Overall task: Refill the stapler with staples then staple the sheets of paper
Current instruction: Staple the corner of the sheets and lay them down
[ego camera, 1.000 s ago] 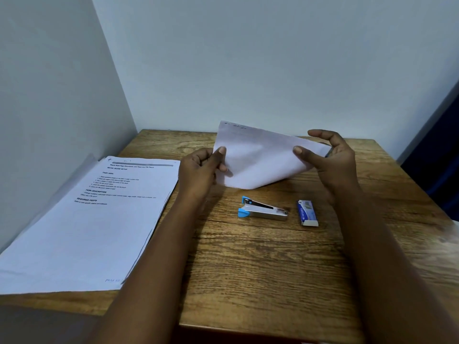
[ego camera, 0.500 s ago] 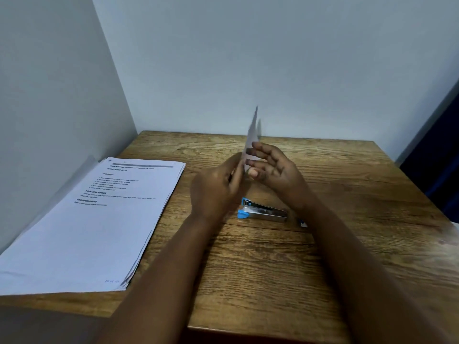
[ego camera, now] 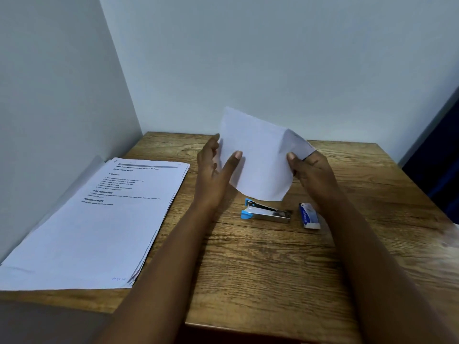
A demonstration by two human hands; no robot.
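Left hand point(ego camera: 216, 175) and right hand point(ego camera: 313, 177) gripping opposite edges of a bent paper sheet point(ego camera: 258, 160), raised above the stapler point(ego camera: 267, 213). Staple box point(ego camera: 309, 216) just right of the stapler; paper stack point(ego camera: 94, 219) well left, all on the table point(ego camera: 273, 269).

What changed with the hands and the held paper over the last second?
The paper went from spread wide, to edge-on with both hands together, to spread again, now held more upright. The left hand and right hand moved apart again, each gripping a side. The stapler, staple box and printed stack stayed put on the table.
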